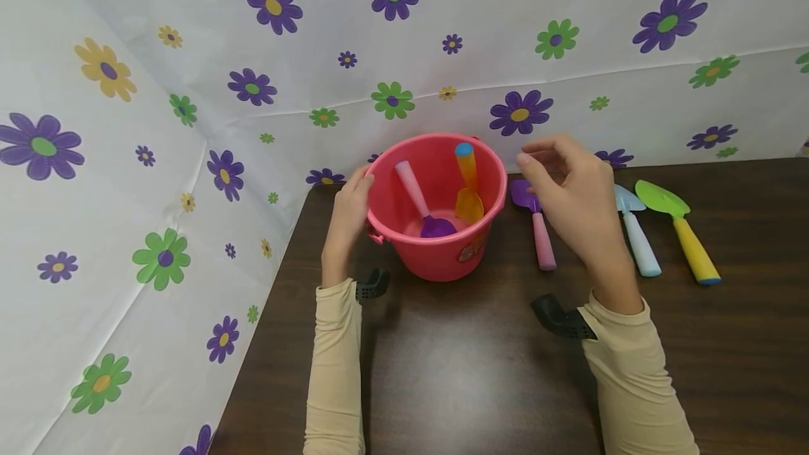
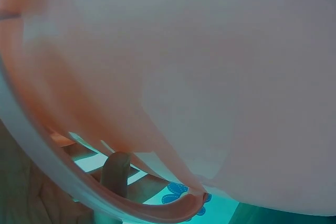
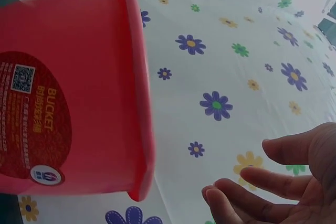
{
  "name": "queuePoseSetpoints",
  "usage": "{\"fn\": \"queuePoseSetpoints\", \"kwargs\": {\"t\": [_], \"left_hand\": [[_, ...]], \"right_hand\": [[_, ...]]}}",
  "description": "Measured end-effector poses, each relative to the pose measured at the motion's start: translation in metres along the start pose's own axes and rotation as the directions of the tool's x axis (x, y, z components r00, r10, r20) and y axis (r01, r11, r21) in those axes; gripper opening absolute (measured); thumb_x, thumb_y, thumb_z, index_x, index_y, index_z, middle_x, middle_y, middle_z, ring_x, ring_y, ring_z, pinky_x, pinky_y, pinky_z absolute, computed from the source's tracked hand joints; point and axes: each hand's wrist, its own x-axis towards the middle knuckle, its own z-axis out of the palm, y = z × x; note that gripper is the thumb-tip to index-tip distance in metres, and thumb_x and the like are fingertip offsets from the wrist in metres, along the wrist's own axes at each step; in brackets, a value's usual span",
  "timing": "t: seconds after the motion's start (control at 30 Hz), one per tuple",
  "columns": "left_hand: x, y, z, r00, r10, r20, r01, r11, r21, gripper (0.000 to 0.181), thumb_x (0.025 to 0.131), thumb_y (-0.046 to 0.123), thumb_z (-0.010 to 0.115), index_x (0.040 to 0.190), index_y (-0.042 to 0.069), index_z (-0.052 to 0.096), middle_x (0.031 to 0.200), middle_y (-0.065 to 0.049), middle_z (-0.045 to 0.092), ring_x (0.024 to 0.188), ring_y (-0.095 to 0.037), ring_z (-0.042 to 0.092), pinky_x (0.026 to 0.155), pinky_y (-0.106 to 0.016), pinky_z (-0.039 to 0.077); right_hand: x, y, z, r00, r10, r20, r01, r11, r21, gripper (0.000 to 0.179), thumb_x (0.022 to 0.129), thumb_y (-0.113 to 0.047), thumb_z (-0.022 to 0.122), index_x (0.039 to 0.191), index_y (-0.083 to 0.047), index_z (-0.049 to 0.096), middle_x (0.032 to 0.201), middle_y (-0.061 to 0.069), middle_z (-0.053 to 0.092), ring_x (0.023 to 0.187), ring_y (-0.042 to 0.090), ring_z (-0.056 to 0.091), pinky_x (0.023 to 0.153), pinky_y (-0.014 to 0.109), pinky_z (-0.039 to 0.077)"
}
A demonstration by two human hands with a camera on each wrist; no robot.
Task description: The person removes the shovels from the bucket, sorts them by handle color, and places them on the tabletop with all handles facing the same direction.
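A pink bucket (image 1: 442,258) stands upright on the dark table. Inside it lean a toy scoop with a pink handle and purple head (image 1: 436,226) and a small orange shovel with a blue tip (image 1: 469,181). My left hand (image 1: 349,213) grips the bucket's left rim; in the left wrist view a finger (image 2: 115,174) shows beside the curved pink handle (image 2: 157,211). Just right of the bucket my right hand (image 1: 578,199) hovers, fingers loosely bent, thumb apart, holding nothing. Below it lies a purple shovel with a pink handle (image 1: 543,241).
Farther right on the table lie a light-blue trowel (image 1: 641,241) and a green trowel with a yellow handle (image 1: 689,248). A white flowered cloth (image 1: 354,90) covers the wall behind and the left side. Dark table surface (image 1: 468,371) stretches between the forearms.
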Motion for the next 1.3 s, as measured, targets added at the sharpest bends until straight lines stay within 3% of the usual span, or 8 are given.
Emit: {"fn": "queuePoseSetpoints", "kwargs": {"t": [0.13,0.43,0.63,0.7,0.87,0.9,1.1,1.3], "left_hand": [[-0.001,0.000,0.000,1.000,-0.006,-0.001,0.006,1.000,0.002,0.046,0.108,0.033,0.039,0.146,0.013,0.056,0.122,-0.017,0.068,0.097,-0.033,0.067,0.078,-0.034,0.057],[-0.001,-0.002,0.002,1.000,-0.013,-0.005,0.013,1.000,-0.018,0.046,0.108,0.033,0.041,0.147,0.013,0.056,0.123,-0.015,0.069,0.099,-0.033,0.068,0.082,-0.039,0.059],[-0.001,-0.001,0.002,1.000,-0.004,-0.005,0.004,1.000,-0.029,0.045,0.108,0.033,0.041,0.146,0.013,0.056,0.121,-0.015,0.070,0.097,-0.033,0.069,0.081,-0.038,0.060],[0.000,-0.001,0.002,1.000,-0.004,-0.003,0.004,0.999,-0.032,0.045,0.108,0.032,0.041,0.146,0.014,0.056,0.121,-0.014,0.070,0.097,-0.033,0.069,0.082,-0.039,0.060],[0.001,-0.003,0.002,1.000,-0.008,-0.008,0.008,1.000,-0.030,0.045,0.108,0.033,0.040,0.145,0.014,0.057,0.122,-0.014,0.070,0.097,-0.031,0.069,0.082,-0.038,0.060],[0.001,-0.003,0.002,1.000,-0.009,-0.009,0.009,1.000,-0.030,0.045,0.108,0.033,0.040,0.145,0.014,0.057,0.121,-0.014,0.070,0.096,-0.031,0.069,0.081,-0.037,0.060],[0.001,-0.002,0.002,1.000,-0.013,-0.019,0.012,1.000,-0.024,0.045,0.108,0.032,0.039,0.144,0.014,0.059,0.118,-0.015,0.070,0.092,-0.031,0.068,0.074,-0.032,0.056],[0.001,-0.003,0.002,1.000,-0.007,-0.018,0.006,1.000,-0.026,0.045,0.108,0.032,0.040,0.144,0.013,0.059,0.123,-0.014,0.069,0.098,-0.029,0.069,0.085,-0.041,0.059]], "right_hand": [[0.002,0.000,0.007,1.000,-0.001,0.021,0.000,0.999,0.036,0.035,0.104,-0.026,0.063,0.127,0.001,0.067,0.119,0.020,0.071,0.110,0.034,0.068,0.095,0.055,0.056],[0.008,-0.002,0.023,0.999,-0.012,0.050,0.006,0.995,0.100,0.035,0.102,-0.024,0.066,0.127,0.001,0.067,0.119,0.019,0.071,0.106,0.031,0.070,0.091,0.031,0.058],[0.010,-0.003,0.031,0.999,-0.008,0.053,0.001,0.991,0.132,0.035,0.101,-0.022,0.067,0.127,0.002,0.067,0.119,0.021,0.070,0.105,0.034,0.070,0.073,0.007,0.050],[0.011,-0.003,0.032,0.999,-0.007,0.051,0.000,0.991,0.130,0.034,0.101,-0.021,0.068,0.127,0.002,0.067,0.119,0.020,0.070,0.106,0.033,0.070,0.076,0.012,0.053],[0.014,-0.004,0.038,0.999,0.001,0.038,-0.006,0.992,0.126,0.034,0.099,-0.018,0.070,0.126,0.002,0.066,0.121,0.019,0.070,0.112,0.032,0.068,0.092,0.043,0.058],[0.015,-0.003,0.040,0.999,0.002,0.036,-0.006,0.991,0.131,0.034,0.099,-0.018,0.071,0.126,0.003,0.066,0.122,0.019,0.070,0.113,0.032,0.068,0.092,0.044,0.058],[0.020,-0.001,0.047,0.999,-0.001,0.034,-0.005,0.986,0.165,0.035,0.098,-0.015,0.071,0.127,0.004,0.065,0.124,0.020,0.069,0.114,0.034,0.068,0.075,0.010,0.052],[0.025,-0.001,0.051,0.999,0.026,0.042,-0.032,0.989,0.141,0.036,0.099,-0.017,0.071,0.129,0.002,0.064,0.126,0.018,0.069,0.115,0.031,0.067,0.079,0.021,0.057]]}}
